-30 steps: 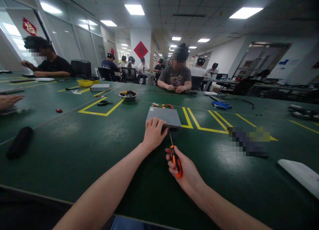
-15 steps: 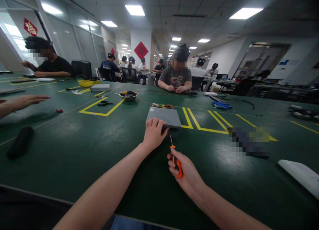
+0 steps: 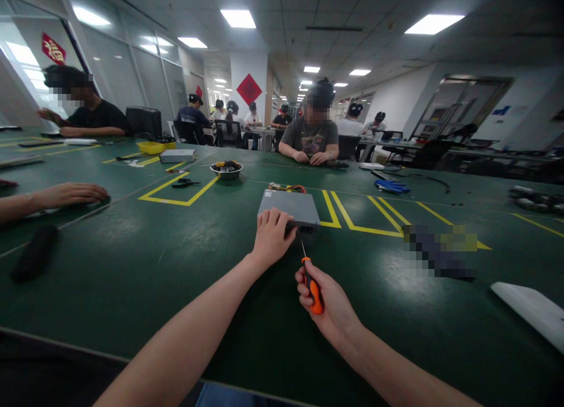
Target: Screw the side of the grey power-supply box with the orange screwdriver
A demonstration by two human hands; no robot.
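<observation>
A grey metal computer power supply [image 3: 293,205] lies on the green table [image 3: 198,266] in front of me, its bundle of coloured wires [image 3: 288,188] at the far side. My left hand [image 3: 274,235] grips its near left edge, fingers on top and thumb toward the near face. Held in my right hand [image 3: 324,289] is a screwdriver [image 3: 314,291] with an orange and black handle. Its thin shaft points up at the near face, close to the socket. The tip is too small to tell whether it sits in a screw.
A metal bowl [image 3: 226,171] with small items stands beyond, left of the power supply. Blue gloves [image 3: 392,186] lie at the right. At the left, a co-worker's hand [image 3: 73,194] rests near a black object [image 3: 35,254]. Another person [image 3: 311,137] sits opposite.
The screwdriver's handle has turned slightly in my right hand; my left hand and the power supply stay put. The co-worker's hand at the left has moved right and down, over the small red item.
</observation>
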